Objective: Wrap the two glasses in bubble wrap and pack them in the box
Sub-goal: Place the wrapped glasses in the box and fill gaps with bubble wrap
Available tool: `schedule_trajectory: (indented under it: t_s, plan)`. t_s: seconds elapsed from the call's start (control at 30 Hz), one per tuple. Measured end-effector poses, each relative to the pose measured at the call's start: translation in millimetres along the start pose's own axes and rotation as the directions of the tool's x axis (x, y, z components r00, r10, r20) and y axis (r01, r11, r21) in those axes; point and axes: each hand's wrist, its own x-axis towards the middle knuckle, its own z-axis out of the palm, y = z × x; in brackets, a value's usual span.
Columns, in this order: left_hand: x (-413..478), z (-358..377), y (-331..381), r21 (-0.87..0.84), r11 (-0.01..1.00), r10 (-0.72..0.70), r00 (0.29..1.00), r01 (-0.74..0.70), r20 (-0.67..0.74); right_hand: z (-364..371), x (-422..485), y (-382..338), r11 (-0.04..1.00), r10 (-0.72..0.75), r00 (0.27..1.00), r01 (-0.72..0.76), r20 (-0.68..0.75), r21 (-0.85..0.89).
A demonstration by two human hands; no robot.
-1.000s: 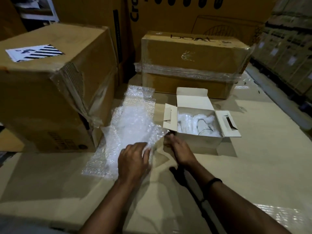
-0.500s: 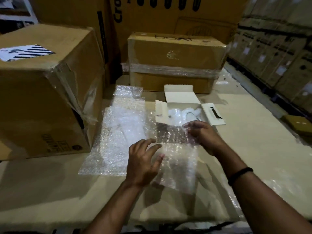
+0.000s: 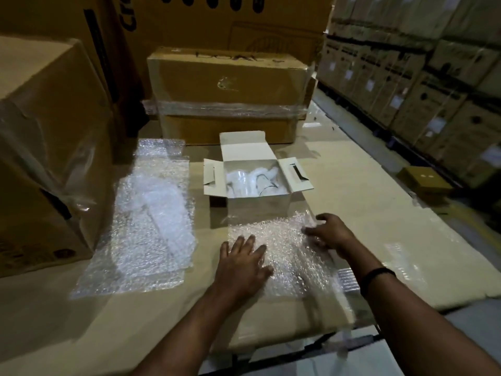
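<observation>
A small white box (image 3: 257,206) stands open in the middle of the cardboard-covered surface, flaps spread. Inside it lie two clear glasses (image 3: 253,181) on white packing. In front of the box a sheet of bubble wrap (image 3: 287,253) is spread flat. My left hand (image 3: 244,263) rests on its left part, palm down with fingers straight. My right hand (image 3: 326,233) pinches the sheet's raised right edge with curled fingers. A second, larger bubble wrap sheet (image 3: 146,221) lies flat to the left.
A big brown carton (image 3: 46,147) stands at the left, close to the larger sheet. A taped carton (image 3: 230,96) sits behind the white box. Stacked cartons (image 3: 423,77) line the right side, beyond the surface's edge. A small brown box (image 3: 423,180) lies on the floor there.
I have pulled one bubble wrap sheet off the pile and laid it flat in front of the box. My left hand has moved right onto it; my right hand now holds its right edge.
</observation>
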Motion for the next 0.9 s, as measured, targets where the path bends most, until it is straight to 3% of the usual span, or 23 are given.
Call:
schedule_trajectory:
  t_s: [0.2,0.4,0.53,0.7,0.8,0.9]
  plan:
    - [8.3,-4.3,3.2,-0.023,0.999,-0.025,0.99,0.023,-0.136,-9.4,-12.6,29.1,0.965,-0.138,0.989,0.124,-0.047,-0.231]
    - [20.8,-5.3,-6.7,-0.038,0.998,-0.051,0.999,0.051,0.003,-29.5,-25.3,3.2,0.872,-0.371,0.919,0.296,-0.132,-0.389]
    - [20.7,-4.5,-10.7,-0.075,0.996,-0.042,0.999,0.041,-0.014,-11.5,-50.3,-14.9,0.782,-0.496,0.868,0.451,0.008,-0.429]
    - [21.6,-0.4,-28.4,-0.15,0.983,-0.148,0.951,0.111,-0.271,38.5,-60.9,-24.3,0.791,-0.474,0.868,0.493,0.147,-0.361]
    - [21.7,-0.6,-36.5,-0.074,0.985,-0.17,0.958,0.157,-0.231,67.9,-60.7,-22.2,0.775,-0.477,0.86,0.508,0.181,-0.375]
    - [22.4,2.8,-37.9,-0.16,0.969,-0.226,0.942,0.19,-0.248,91.3,-61.9,-14.3,0.741,-0.456,0.847,0.531,0.272,-0.411]
